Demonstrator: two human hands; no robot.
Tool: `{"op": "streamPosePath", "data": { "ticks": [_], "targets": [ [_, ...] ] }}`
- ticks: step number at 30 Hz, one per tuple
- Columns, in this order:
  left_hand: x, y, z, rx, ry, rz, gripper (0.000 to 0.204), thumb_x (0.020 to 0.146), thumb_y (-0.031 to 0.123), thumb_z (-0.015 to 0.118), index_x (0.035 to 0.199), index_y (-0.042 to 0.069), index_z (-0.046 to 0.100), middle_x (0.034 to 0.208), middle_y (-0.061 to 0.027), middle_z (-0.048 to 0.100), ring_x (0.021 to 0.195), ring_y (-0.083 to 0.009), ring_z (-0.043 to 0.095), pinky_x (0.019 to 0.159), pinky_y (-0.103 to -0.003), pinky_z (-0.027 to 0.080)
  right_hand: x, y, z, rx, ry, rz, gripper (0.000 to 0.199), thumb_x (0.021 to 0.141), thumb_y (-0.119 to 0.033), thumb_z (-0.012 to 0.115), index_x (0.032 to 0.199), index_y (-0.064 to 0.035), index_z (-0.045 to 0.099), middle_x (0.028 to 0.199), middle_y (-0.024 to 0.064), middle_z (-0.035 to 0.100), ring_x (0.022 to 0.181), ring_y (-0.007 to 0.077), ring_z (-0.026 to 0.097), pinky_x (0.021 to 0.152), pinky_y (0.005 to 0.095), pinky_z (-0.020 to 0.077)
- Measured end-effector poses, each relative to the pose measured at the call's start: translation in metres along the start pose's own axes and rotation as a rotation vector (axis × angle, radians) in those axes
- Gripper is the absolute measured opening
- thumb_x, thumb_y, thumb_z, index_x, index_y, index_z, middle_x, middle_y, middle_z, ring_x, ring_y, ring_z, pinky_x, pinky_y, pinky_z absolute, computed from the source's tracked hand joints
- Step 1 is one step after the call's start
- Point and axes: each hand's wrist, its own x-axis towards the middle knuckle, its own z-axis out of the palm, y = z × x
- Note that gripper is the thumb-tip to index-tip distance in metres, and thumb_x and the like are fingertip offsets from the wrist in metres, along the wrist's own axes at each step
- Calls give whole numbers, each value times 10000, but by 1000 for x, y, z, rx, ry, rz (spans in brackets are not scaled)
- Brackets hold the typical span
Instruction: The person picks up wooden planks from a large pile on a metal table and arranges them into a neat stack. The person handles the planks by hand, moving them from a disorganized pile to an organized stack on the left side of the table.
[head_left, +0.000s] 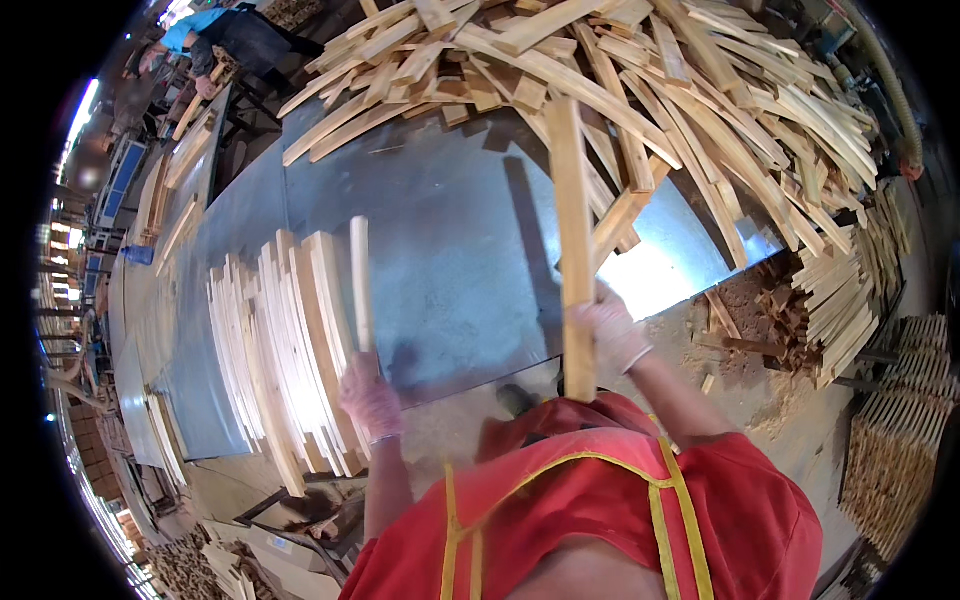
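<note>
Left hand (370, 398): grip closed around near end of a narrow wooden strip (361, 280), strip pointing away over the table (450, 270). Right hand (608, 327): grip closed on a wider wooden board (572, 200), near its lower end; far end crosses in front of the board heap (640, 90). Heap blocks the far side of the table, boards crisscrossed, some jutting toward the right hand. Row of strips (285, 350) just left of the held strip, near ends sticking out past the table edge. Small strip bundle (165, 440) farther left. Right side: stacked slats (845, 310), slatted stack (900, 430), offcuts (790, 310) on floor, hose (905, 130) hanging. Far left: co-worker (198, 32) in blue top, blue tub (138, 256).
</note>
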Motion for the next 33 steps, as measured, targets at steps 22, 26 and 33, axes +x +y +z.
{"op": "streamPosePath", "data": {
  "ticks": [22, 26, 33],
  "targets": [
    [16, -25, 8, 138, 282, 284, 753, 803, 259, 735, 1507, 114, 511, 1519, -157, 524, 1423, -377, 465, 1163, -545, 368, 177, -159, -11, -1094, 346, -693, 708, 869, -418, 751, 1423, -21, 561, 1379, 273, 644, 1266, 431, 622, 1098, 449, 500],
    [-8, 41, 19, 3, 151, 409, 827, 788, 294, 792, 1534, 105, 491, 1582, -185, 481, 1465, -393, 440, 1185, -560, 343, 247, -214, -59, -1395, 440, -277, 850, 810, -436, 793, 1512, -70, 485, 1420, 237, 640, 1330, 373, 614, 1103, 459, 502],
    [-43, 170, -12, -224, -60, 648, 847, 787, 285, 799, 1534, 50, 476, 1561, -217, 488, 1418, -396, 495, 1152, -526, 404, 244, -219, -91, -1209, 257, -221, 883, 756, -249, 705, 1578, -87, 425, 1244, 274, 715, 1159, 421, 701, 1022, 470, 543]
  ]
}}
